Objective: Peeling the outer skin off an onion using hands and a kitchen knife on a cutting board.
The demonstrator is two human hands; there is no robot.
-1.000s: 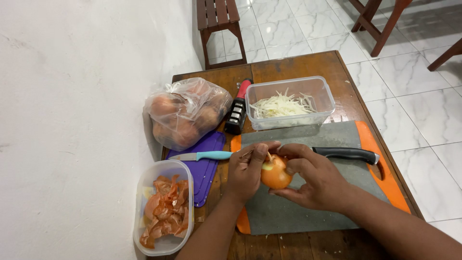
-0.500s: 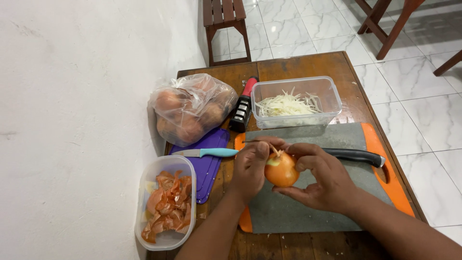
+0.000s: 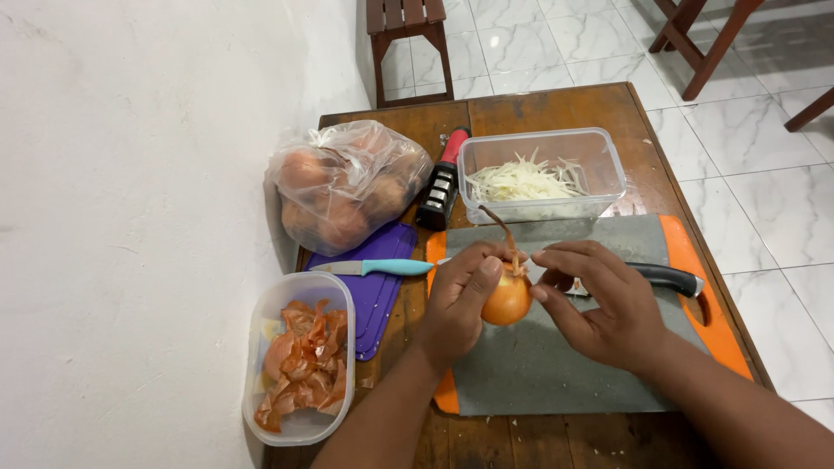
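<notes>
— Wooden table [image 3: 556, 108] against a white wall; why is the onion [image 3: 507, 300] being held above the grey cutting board [image 3: 556, 365]?

— So scraps are dropping there. Left hand [image 3: 459, 300] is gripping the onion, closed around it; right hand [image 3: 599, 304] is pinching the skin at its top, peeling.

— And the tub of peels [image 3: 300, 365]?

— Sitting just left, within reach. Teal knife [image 3: 373, 267] is lying aside, unused.

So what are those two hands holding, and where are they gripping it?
An onion. The left hand cups its side; the right hand touches the other side, fingertips pinching the dry skin at its top.
</notes>
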